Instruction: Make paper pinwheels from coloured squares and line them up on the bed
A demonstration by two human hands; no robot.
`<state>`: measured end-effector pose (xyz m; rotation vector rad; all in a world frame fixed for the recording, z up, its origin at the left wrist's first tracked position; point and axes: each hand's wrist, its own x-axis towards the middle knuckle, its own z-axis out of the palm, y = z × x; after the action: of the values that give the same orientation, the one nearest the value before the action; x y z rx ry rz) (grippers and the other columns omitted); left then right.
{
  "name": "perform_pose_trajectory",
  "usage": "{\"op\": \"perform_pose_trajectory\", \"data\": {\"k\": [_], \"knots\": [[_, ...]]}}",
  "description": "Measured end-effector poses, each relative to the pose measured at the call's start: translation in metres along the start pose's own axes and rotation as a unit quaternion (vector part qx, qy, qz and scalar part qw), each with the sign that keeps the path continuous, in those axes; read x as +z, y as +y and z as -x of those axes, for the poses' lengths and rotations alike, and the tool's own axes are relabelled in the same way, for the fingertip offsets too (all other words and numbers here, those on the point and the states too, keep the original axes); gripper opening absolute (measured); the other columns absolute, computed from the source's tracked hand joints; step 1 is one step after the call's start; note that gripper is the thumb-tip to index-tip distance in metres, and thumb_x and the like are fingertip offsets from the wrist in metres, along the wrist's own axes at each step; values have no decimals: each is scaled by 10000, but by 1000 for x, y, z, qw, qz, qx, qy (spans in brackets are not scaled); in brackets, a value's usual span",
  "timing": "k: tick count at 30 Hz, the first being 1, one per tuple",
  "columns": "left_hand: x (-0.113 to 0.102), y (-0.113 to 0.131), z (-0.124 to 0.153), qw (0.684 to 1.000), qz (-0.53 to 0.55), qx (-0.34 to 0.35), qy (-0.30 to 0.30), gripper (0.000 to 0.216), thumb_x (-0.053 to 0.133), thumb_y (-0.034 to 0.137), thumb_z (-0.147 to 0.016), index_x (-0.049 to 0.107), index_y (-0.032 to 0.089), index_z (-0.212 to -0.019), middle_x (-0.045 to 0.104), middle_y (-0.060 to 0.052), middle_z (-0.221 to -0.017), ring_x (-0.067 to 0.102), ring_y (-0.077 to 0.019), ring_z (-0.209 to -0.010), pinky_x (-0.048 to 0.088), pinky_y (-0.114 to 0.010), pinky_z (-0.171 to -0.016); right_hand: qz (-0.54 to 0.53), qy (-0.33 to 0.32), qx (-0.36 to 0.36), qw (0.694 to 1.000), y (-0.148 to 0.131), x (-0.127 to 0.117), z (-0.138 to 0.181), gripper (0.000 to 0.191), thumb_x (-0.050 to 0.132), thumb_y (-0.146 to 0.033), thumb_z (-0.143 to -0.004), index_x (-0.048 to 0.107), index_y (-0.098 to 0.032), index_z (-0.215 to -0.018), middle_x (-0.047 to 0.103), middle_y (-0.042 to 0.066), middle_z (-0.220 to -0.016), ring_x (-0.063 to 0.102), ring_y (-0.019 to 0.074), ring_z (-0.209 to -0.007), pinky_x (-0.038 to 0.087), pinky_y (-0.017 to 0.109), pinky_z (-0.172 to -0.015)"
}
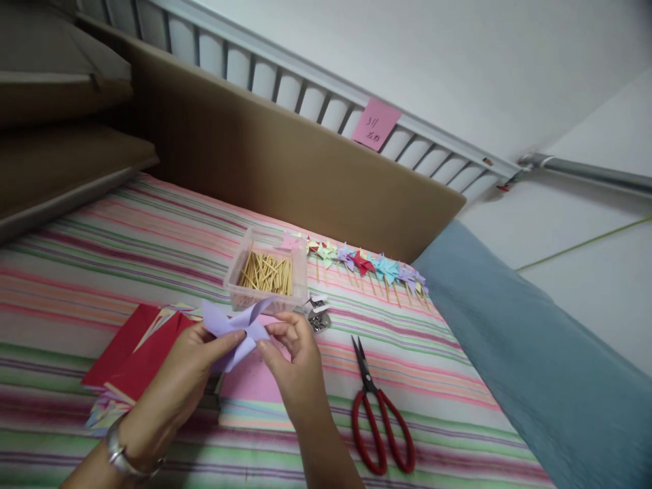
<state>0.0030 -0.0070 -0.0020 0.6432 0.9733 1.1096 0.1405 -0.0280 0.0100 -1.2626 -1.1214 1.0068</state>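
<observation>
The radiator (239, 68) runs behind a plain brown board (285, 163), both beyond the striped cloth (168, 238) on which the rest lies. Taking the pinwheel as the dial's centre, a stack of paper (135, 350), red on top, lies at nine o'clock, a clear box (299, 272) of thin sticks (267, 275) at one, red-handled scissors (367, 387) at four, and a row of pinwheels (364, 263) on sticks at two.

The pinwheel (252, 333) is plain lilac paper, its blades folded and partly curled, held above a pink sheet (255, 387). The left hand (196, 353) grasps its left side, thumb near the centre; the right hand's (288, 346) grip pinches the right edge between thumb and fingers.

On the radiator, at one o'clock, hangs a pink note (377, 124), handwritten with what looks like "311"; the line beneath is unclear. Smallest are metal bits (319, 322) at three o'clock.
</observation>
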Motion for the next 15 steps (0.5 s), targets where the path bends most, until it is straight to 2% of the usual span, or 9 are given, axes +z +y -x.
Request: {"op": "perform_pose_trajectory", "data": {"k": [5,10,15], "knots": [[8,3,5,1000,-19,8,-10,188,821,263,-589,756,191,-749,735,-20,-696,631,-144,-637,474,-203,-601,-22,-74,59,995,1,-1,-2,134,625,-178,-710,661,-168,-839,711,48,-864,646,211,-860,480,327,-803],[15,6,9,998,-49,19,-20,140,811,239,-564,745,182,-674,698,3,-611,574,-120,-552,437,-207,-549,-11,-60,59,996,2,-5,-3,60,638,-200,-715,640,-173,-769,681,14,-739,623,188,-743,468,289,-694],[16,8,10,998,-44,36,-30,114,785,233,-582,722,177,-660,674,14,-597,552,-112,-539,428,-218,-563,-4,-86,35,996,-4,-6,-1,56,614,-198,-752,629,-185,-804,675,16,-798,606,176,-765,465,281,-716]]}}
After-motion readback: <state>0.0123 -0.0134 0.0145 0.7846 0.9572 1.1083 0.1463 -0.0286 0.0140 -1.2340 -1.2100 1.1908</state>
